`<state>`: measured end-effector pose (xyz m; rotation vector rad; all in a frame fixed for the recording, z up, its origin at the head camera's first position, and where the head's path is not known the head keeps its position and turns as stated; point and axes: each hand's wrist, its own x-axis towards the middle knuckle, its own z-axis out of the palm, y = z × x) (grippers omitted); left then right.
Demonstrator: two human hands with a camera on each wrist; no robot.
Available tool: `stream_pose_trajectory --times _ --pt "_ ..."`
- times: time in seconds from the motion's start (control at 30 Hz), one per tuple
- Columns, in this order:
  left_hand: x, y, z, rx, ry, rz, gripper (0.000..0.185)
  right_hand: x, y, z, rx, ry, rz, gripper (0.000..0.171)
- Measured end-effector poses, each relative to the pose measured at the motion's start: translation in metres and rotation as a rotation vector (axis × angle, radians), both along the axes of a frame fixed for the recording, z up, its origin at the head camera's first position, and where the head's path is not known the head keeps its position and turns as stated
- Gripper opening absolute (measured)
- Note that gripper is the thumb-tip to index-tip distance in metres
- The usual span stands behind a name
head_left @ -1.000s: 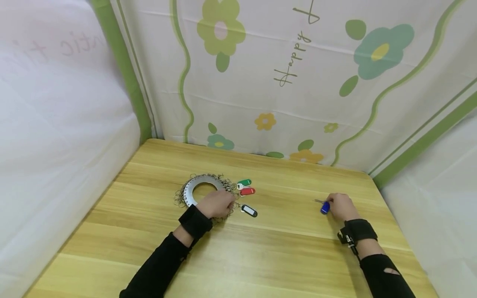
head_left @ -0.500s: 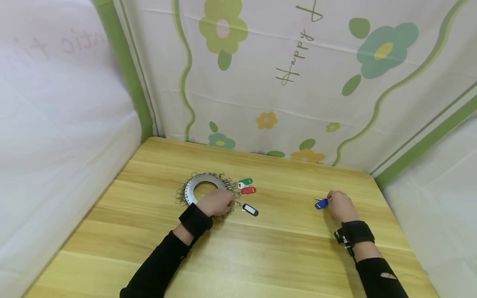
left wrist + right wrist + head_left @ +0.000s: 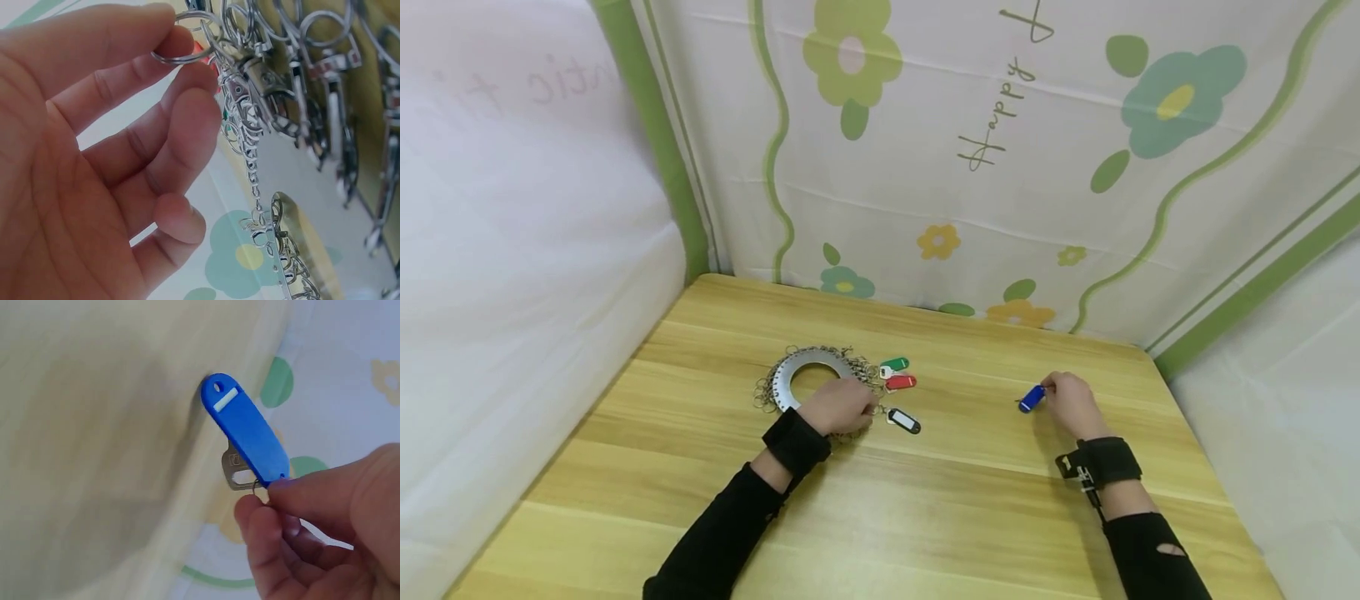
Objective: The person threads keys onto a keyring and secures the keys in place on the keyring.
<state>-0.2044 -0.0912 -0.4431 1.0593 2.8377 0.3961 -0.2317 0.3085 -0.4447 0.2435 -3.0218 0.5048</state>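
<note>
A flat silver metal ring point(image 3: 784, 379) lies on the table, edged all round with small clips and split rings. My left hand point(image 3: 838, 406) is over its right side; in the left wrist view thumb and forefinger pinch one split ring point(image 3: 187, 59) joined to a swivel clip point(image 3: 259, 78). Off to the right, my right hand point(image 3: 1073, 404) pinches the end of a blue key tag point(image 3: 1032, 398). A silver key point(image 3: 236, 469) hangs from the tag's small wire ring, partly behind the tag in the right wrist view.
Green point(image 3: 895, 364), red point(image 3: 901, 382) and black point(image 3: 904, 421) key tags, attached at the metal ring's right side, lie on the wooden table point(image 3: 955, 500). A flowered white curtain point(image 3: 880, 192) closes off the back, and plain white cloth point(image 3: 520, 292) hangs at the left.
My right hand has moved a little to the left and away from me with the blue key tag, which has swung round. The left hand stays in place at the metal ring.
</note>
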Motion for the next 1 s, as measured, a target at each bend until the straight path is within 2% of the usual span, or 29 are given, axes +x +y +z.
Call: stream_pose_trajectory --times 0.13,0.37,0.57,0.67,0.87,1.0 --pt "-0.001 -0.001 -0.001 -0.005 -0.007 0.010 0.031 -0.003 -0.012 0.004 -0.009 0.069 0.040 0.015" --pt "-0.001 -0.001 -0.002 -0.002 -0.032 0.027 0.032 -0.004 -0.037 0.012 -0.017 0.135 0.114 0.013" --pt "-0.002 -0.002 -0.001 0.001 -0.021 0.025 0.034 -0.004 -0.061 0.020 -0.075 0.188 0.167 0.009" --pt "-0.003 -0.002 -0.001 0.007 -0.026 0.027 0.038 -0.005 -0.073 0.022 -0.120 0.176 0.199 0.008" --pt "-0.003 -0.002 0.001 0.017 -0.024 0.025 0.042 -0.002 -0.094 0.027 -0.250 0.086 0.257 0.007" --pt "-0.002 -0.003 0.001 0.023 -0.013 0.020 0.042 0.001 -0.105 0.027 -0.344 0.041 0.265 0.008"
